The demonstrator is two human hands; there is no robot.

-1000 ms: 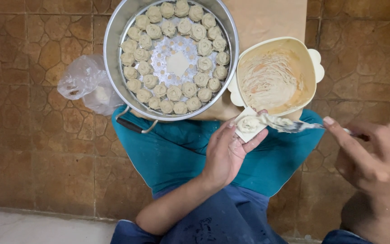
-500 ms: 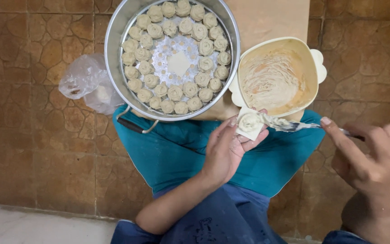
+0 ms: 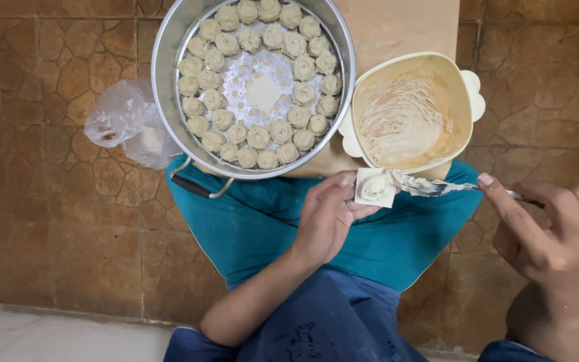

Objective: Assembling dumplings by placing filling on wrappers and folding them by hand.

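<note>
Over the teal cloth: left hand cupped under square dumpling wrapper, fingers curled around it. Right hand closed on spoon, tip moved slightly further onto wrapper since a second ago; filling being deposited. Cream bowl just behind; steamer tray nearly full.

The person is wearing a teal apron over dark blue trousers, both forearms going bare, no sleeves showing.
</note>
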